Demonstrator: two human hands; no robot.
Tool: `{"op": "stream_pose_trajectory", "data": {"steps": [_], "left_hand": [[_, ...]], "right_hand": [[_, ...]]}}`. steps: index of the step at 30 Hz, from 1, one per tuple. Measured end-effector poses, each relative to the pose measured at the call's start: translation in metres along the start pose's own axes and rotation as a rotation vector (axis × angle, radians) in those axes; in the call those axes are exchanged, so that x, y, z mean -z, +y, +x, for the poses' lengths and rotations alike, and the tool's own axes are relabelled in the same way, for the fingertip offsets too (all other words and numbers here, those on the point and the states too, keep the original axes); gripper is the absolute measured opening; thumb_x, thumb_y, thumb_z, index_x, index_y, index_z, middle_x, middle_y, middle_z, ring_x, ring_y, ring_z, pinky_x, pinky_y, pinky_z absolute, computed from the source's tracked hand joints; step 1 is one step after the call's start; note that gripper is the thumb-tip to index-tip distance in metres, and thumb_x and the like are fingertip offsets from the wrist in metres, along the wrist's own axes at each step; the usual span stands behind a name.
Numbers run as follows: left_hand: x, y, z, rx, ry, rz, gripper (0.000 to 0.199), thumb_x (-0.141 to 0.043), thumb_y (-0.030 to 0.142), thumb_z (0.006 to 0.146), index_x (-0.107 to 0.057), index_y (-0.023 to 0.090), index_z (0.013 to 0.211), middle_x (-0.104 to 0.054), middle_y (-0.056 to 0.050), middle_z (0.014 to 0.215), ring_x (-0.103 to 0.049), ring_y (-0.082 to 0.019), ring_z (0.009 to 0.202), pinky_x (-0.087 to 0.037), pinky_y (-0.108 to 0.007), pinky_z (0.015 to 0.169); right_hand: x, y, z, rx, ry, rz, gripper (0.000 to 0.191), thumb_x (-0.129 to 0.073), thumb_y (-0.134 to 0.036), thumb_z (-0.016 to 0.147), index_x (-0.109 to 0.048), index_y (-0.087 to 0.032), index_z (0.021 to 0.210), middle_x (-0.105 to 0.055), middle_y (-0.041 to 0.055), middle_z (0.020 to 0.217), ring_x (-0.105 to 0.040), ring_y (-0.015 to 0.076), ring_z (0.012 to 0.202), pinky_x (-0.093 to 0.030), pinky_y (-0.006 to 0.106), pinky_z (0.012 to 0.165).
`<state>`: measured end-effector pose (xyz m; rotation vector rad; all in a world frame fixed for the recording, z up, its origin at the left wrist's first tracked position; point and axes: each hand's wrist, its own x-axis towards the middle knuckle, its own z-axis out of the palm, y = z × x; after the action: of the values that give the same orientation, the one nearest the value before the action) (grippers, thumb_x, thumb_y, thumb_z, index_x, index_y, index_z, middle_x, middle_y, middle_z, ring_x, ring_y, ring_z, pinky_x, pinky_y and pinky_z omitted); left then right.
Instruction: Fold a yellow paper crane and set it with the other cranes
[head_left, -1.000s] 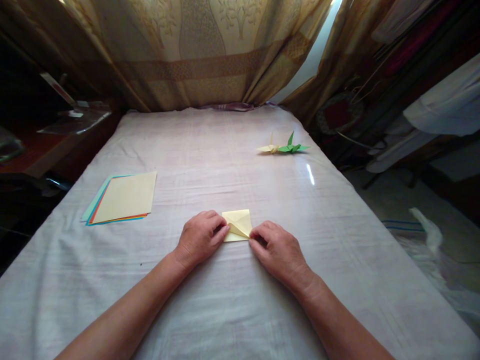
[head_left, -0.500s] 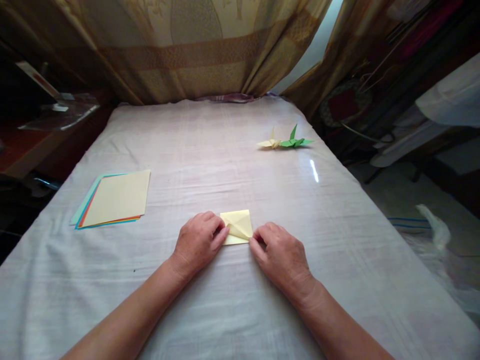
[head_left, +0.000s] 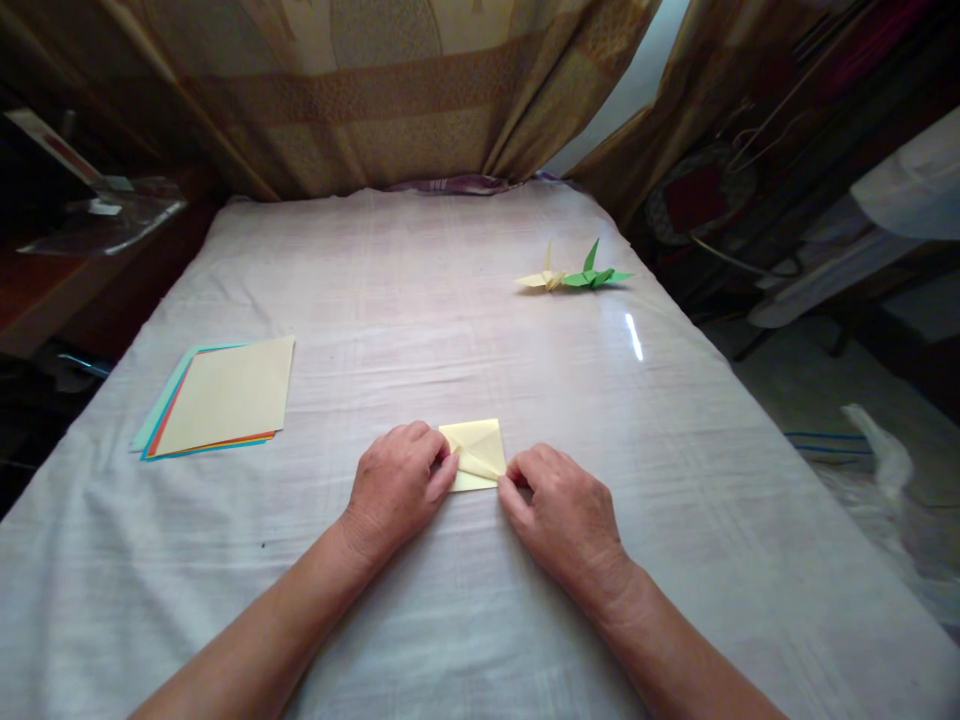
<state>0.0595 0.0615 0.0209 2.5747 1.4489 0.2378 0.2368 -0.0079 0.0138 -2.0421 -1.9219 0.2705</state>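
Note:
A small folded sheet of pale yellow origami paper (head_left: 475, 446) lies on the cloth in front of me, creased, with a flap across its lower half. My left hand (head_left: 401, 480) pinches its left edge between thumb and fingers. At the lower right corner, my right hand (head_left: 559, 505) is closed on the same paper, fingertips pressed together. Farther back on the right stand two folded paper cranes, a cream crane (head_left: 546, 281) and a green crane (head_left: 594, 278), side by side and seemingly touching.
A stack of coloured square paper (head_left: 229, 395), cream sheet on top, rests to the left. The white cloth (head_left: 360, 330) covers the whole work surface. A patterned curtain (head_left: 360, 100) hangs behind it. Clear plastic wrapping (head_left: 142, 215) lies on furniture at the far left.
My view has shifted slightly. Both hands keep their hold at the same places on the yellow paper, and its folds look almost unchanged.

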Motion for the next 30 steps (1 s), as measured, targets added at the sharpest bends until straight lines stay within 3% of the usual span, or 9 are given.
{"op": "stream_pose_trajectory", "data": {"steps": [4,12,18,27,30], "left_hand": [[0.0,0.0,0.0,0.007,0.0,-0.005,0.018,-0.054,0.029,0.088,-0.058,0.021,0.073,-0.061,-0.002,0.077,-0.054,-0.017,0.071,-0.036,-0.029,0.065],[0.001,-0.001,0.0,0.004,-0.011,-0.007,0.016,-0.056,0.029,0.088,-0.058,0.021,0.073,-0.061,-0.002,0.078,-0.054,-0.017,0.072,-0.035,-0.029,0.064],[-0.001,-0.002,-0.001,-0.022,0.02,-0.017,0.019,-0.054,0.03,0.089,-0.058,0.021,0.074,-0.061,-0.002,0.078,-0.054,-0.017,0.071,-0.035,-0.029,0.064],[-0.002,-0.004,-0.002,-0.037,0.022,-0.029,0.019,-0.053,0.031,0.09,-0.059,0.021,0.075,-0.061,-0.003,0.079,-0.054,-0.018,0.072,-0.037,-0.03,0.065],[-0.002,-0.004,-0.002,-0.035,0.02,-0.03,0.018,-0.053,0.031,0.089,-0.059,0.021,0.075,-0.062,-0.003,0.079,-0.055,-0.017,0.071,-0.037,-0.03,0.065]], "right_hand": [[0.002,0.002,0.001,0.01,0.003,0.037,0.013,-0.058,-0.02,0.082,-0.058,-0.022,0.069,-0.061,0.0004,0.073,-0.055,0.0162,0.071,-0.034,0.027,0.062],[0.015,0.015,0.002,-0.005,-0.133,0.306,0.018,-0.051,-0.009,0.076,-0.063,-0.022,0.081,-0.065,0.0001,0.082,-0.058,0.0147,0.073,-0.04,0.025,0.066],[0.009,0.01,0.0,0.027,-0.058,0.242,0.007,-0.057,-0.019,0.082,-0.061,-0.022,0.076,-0.064,0.0001,0.077,-0.058,0.0155,0.072,-0.038,0.026,0.066],[0.008,0.01,0.0,0.05,-0.088,0.151,0.011,-0.057,-0.013,0.079,-0.06,-0.022,0.074,-0.063,-0.0004,0.077,-0.057,0.016,0.074,-0.038,0.027,0.067],[0.007,0.009,-0.001,0.073,-0.044,0.173,0.009,-0.056,-0.015,0.081,-0.061,-0.022,0.077,-0.063,0.0007,0.078,-0.057,0.0166,0.074,-0.039,0.028,0.068]]}}
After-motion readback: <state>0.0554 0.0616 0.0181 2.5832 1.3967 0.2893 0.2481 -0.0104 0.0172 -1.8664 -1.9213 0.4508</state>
